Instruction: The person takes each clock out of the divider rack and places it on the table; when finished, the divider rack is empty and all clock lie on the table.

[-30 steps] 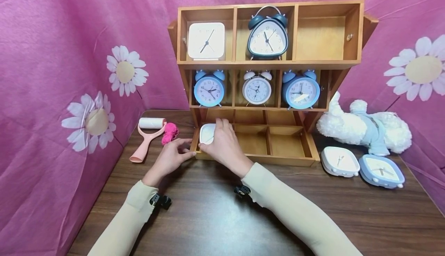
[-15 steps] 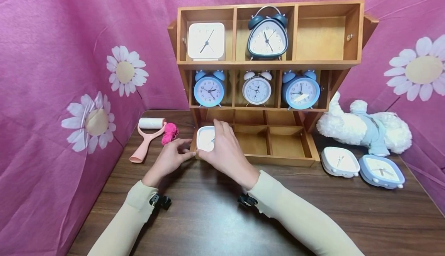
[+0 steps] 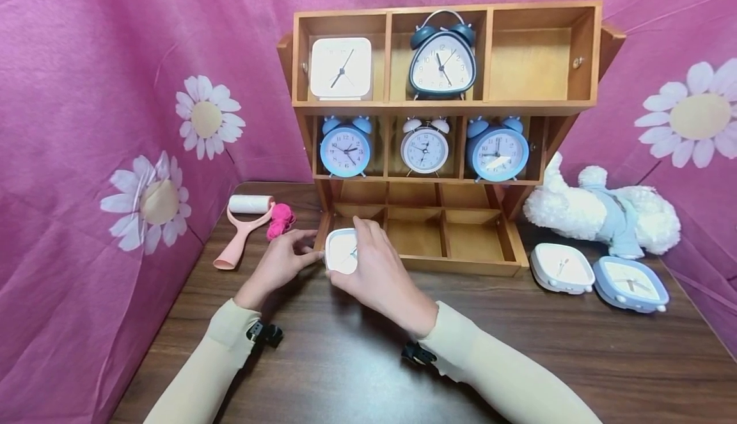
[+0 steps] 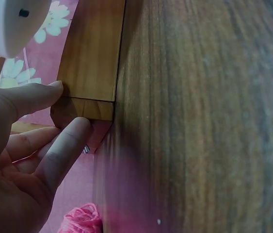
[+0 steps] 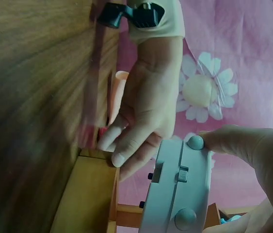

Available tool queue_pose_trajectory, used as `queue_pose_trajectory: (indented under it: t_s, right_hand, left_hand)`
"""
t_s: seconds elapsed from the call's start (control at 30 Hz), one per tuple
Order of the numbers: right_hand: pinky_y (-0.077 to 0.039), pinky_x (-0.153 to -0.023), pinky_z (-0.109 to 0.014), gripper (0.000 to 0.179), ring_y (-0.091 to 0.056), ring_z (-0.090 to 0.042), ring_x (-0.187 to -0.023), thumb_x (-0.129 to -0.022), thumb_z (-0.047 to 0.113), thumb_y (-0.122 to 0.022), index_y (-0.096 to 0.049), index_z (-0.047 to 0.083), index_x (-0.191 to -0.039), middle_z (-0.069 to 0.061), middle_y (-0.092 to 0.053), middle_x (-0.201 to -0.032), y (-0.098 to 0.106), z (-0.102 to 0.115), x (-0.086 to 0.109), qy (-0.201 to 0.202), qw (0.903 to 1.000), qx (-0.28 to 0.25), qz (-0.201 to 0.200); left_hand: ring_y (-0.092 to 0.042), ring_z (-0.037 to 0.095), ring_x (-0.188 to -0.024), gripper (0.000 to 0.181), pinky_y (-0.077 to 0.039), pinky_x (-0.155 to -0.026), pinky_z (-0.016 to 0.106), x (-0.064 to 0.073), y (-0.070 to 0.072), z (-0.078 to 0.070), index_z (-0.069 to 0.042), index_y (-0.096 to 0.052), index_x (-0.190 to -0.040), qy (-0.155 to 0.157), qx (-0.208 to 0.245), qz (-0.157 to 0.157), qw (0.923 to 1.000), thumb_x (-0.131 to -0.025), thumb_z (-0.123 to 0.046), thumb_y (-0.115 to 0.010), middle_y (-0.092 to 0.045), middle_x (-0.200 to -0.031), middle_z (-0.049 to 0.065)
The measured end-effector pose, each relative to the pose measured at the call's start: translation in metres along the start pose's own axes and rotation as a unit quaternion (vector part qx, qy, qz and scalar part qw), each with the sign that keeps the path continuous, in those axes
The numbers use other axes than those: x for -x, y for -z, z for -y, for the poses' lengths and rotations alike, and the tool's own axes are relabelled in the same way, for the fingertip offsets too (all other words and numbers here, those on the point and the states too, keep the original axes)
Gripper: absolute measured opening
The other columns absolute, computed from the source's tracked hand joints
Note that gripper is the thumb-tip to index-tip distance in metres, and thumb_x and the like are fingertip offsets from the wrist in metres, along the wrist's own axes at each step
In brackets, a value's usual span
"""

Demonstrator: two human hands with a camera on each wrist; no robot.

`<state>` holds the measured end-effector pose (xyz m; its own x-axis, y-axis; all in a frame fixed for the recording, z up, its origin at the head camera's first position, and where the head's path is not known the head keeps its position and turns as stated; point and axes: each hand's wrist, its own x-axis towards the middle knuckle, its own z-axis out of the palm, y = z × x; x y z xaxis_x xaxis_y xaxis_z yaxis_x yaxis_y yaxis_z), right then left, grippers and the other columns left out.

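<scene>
White plastic fills your right hand (image 3: 380,277): you grip the small rounded-square clock (image 3: 341,252) by its edges, thumb at the near side, its face tipped upward toward the head camera. A second ago it sat down in the bottom-left compartment (image 3: 358,212) of the wooden shelf (image 3: 446,108); now it has come up and toward you, showing at the shelf's front edge, and the back of that compartment shows behind it. Your right wrist has drawn back with it, nearer to you and slightly to the right.

Your left hand (image 3: 280,264) has stayed where it was, clasping nothing, its thumb and fingertips resting against the shelf's left front corner. From the head view your left thumb is just beside the clock; the left wrist view shows a gap between them.

Around you, things match the earlier frames: the pink roller (image 3: 240,235) and the yarn (image 3: 281,219) lie on the counter (image 3: 322,360) to the left, while a white clock (image 3: 561,267) and a blue-rimmed clock (image 3: 630,283) lie side by side at the right, in front of the plush toy (image 3: 610,214).
</scene>
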<state>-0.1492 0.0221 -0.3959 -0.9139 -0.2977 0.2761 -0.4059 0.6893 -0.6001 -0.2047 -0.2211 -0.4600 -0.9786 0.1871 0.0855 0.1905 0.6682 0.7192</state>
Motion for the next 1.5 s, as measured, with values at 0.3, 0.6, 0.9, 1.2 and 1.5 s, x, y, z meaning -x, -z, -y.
queue_pose_trajectory:
  t_s: [0.3, 0.6, 0.9, 1.2, 1.5]
  right_hand:
    - [-0.057, -0.116, -0.053, 0.108, -0.065, -0.037, -0.136, -0.082, 0.042, -0.097, -0.045, -0.006, -0.164, -0.023, -0.061, -0.153, -0.01, 0.0, 0.013, -0.014, 0.9994, 0.001, 0.031]
    - [-0.06, -0.11, -0.052, 0.106, -0.066, -0.036, -0.126, -0.083, 0.042, -0.094, -0.046, -0.009, -0.162, -0.025, -0.063, -0.144, -0.028, -0.012, 0.02, 0.002, 0.9995, -0.004, 0.031]
    - [-0.054, -0.119, -0.056, 0.108, -0.064, -0.045, -0.138, -0.083, 0.038, -0.097, -0.044, -0.011, -0.164, -0.029, -0.06, -0.153, -0.032, -0.007, 0.024, -0.021, 0.9968, 0.014, 0.076]
    - [-0.052, -0.122, -0.056, 0.11, -0.061, -0.049, -0.144, -0.083, 0.042, -0.097, -0.043, -0.01, -0.164, -0.031, -0.057, -0.158, -0.039, -0.007, 0.022, -0.02, 0.995, 0.046, 0.086]
    - [-0.057, -0.116, -0.052, 0.109, -0.066, -0.044, -0.136, -0.083, 0.045, -0.097, -0.047, -0.014, -0.16, -0.029, -0.061, -0.151, -0.043, -0.008, 0.025, 0.021, 0.9909, 0.115, 0.067]
  left_hand:
    - [-0.082, 0.023, -0.096, 0.052, -0.055, -0.077, 0.027, 0.002, 0.001, 0.001, -0.001, -0.073, -0.144, 0.012, -0.014, 0.0, 0.9998, -0.098, -0.019, -0.088, -0.084, -0.11, 0.016]
    - [-0.08, 0.019, -0.09, 0.054, -0.055, -0.075, 0.029, 0.0, -0.001, 0.01, -0.002, -0.074, -0.142, -0.012, 0.004, -0.009, 0.9999, -0.096, -0.024, -0.089, -0.085, -0.103, 0.013]
    - [-0.081, 0.019, -0.089, 0.055, -0.055, -0.073, 0.029, 0.0, -0.001, 0.012, 0.0, -0.075, -0.14, -0.026, 0.014, -0.01, 0.9995, -0.095, -0.028, -0.09, -0.084, -0.105, 0.015]
    - [-0.082, 0.021, -0.097, 0.054, -0.055, -0.075, 0.026, -0.002, -0.002, 0.008, -0.003, -0.072, -0.145, 0.01, -0.013, 0.004, 0.9999, -0.099, -0.026, -0.088, -0.084, -0.113, 0.014]
    - [-0.082, 0.025, -0.096, 0.053, -0.054, -0.073, 0.026, 0.0, -0.001, -0.001, 0.0, -0.072, -0.144, 0.004, -0.004, 0.003, 1.0, -0.098, -0.019, -0.088, -0.083, -0.113, 0.018]
